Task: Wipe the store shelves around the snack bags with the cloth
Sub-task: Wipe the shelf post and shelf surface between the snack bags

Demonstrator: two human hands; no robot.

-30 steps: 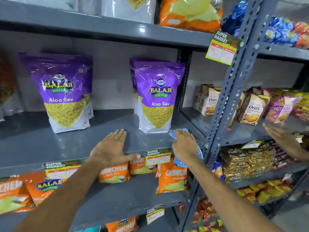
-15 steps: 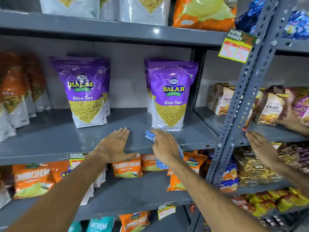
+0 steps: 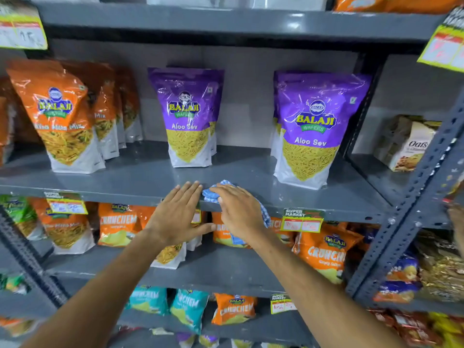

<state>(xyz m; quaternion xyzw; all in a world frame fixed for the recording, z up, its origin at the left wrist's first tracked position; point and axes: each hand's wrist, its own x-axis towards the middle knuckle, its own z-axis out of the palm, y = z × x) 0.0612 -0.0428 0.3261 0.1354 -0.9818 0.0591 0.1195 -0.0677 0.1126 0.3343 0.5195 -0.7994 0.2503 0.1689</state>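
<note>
A blue-and-white checked cloth lies on the front edge of the grey middle shelf. My right hand presses flat on it, and part of the cloth hangs down below my palm. My left hand rests flat on the shelf edge just left of the cloth, fingers together, holding nothing. Behind my hands stand two groups of purple Aloo Sev bags, one in the middle and one at the right. Orange mix bags stand at the left of the same shelf.
Price tags hang from the shelf edge. Orange Crunchem bags fill the shelf below, teal ones lower down. A slotted grey upright divides off the right bay with oats packs. Another person's hand shows at the right edge.
My right hand slid the cloth left along the shelf edge, from in front of the right purple bags to beside my left hand. The view shifted left, bringing the orange bags in.
</note>
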